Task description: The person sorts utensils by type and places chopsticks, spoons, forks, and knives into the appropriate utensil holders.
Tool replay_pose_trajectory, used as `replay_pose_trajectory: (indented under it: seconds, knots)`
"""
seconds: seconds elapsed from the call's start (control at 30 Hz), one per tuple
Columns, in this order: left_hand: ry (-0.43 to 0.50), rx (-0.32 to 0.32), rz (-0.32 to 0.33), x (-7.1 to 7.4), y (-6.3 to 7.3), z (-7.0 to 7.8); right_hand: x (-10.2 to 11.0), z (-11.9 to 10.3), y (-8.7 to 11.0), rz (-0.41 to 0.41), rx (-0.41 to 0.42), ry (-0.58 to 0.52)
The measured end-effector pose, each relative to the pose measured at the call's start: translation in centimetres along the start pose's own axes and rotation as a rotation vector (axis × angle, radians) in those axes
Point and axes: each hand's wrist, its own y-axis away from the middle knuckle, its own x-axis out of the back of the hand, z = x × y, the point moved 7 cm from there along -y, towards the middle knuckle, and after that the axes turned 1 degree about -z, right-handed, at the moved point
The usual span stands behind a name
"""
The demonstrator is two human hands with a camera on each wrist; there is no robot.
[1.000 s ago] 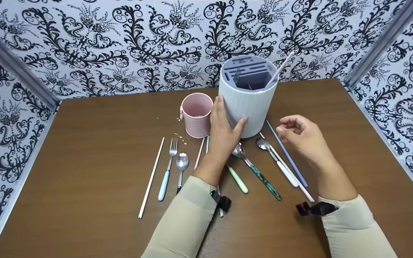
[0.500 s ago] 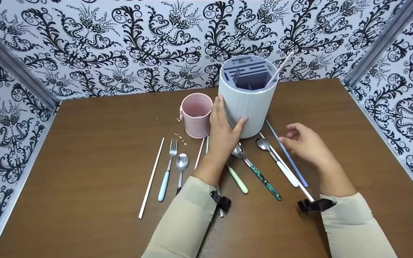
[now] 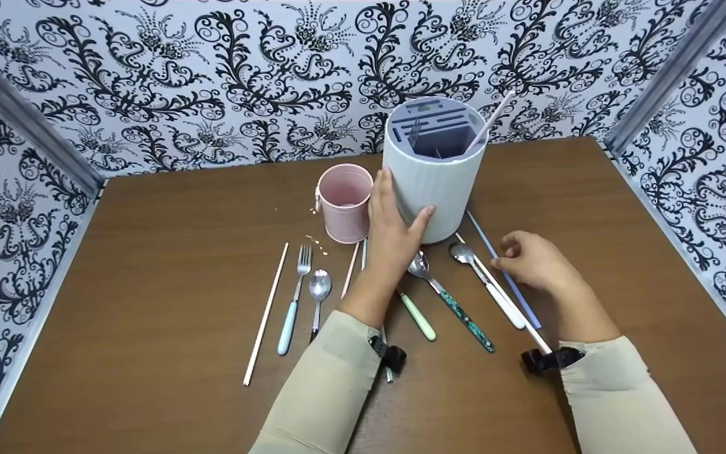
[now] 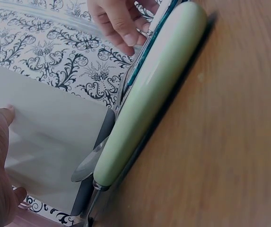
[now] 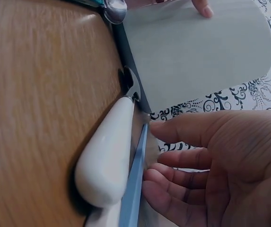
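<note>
My left hand [image 3: 394, 230] rests with straight fingers and thumb against a white ribbed cutlery holder [image 3: 442, 195]. A pink chopstick [image 3: 496, 118] leans out of the holder's slotted top, and fork tines show inside it. On the right, my right hand [image 3: 536, 258] hovers low beside a blue chopstick [image 3: 522, 301], fingers loosely bent. In the right wrist view, the thumb and fingertips are close to the blue chopstick [image 5: 136, 184]; contact is unclear. A white-handled spoon [image 3: 505, 306] lies just left of it, with a pale chopstick [image 3: 536, 337] alongside.
Left of the holder stands a pink cup [image 3: 345, 221]. On the table lie a green-and-black-handled spoon [image 3: 464, 318], a light green handle [image 3: 420, 318], a spoon [image 3: 320, 287], a blue-handled fork [image 3: 288, 328] and a pale chopstick [image 3: 265, 315]. The patterned wall [image 3: 212, 82] rises behind.
My right hand has moved down toward me, closer to the blue chopstick. My left hand has stayed on the holder.
</note>
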Motion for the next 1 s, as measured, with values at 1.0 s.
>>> replay_pose_trajectory:
  seconds: [1.0]
  knots:
    - [-0.004,0.016,-0.010,0.06,-0.01,0.14,-0.36,-0.35,-0.13,0.041,0.019,0.142]
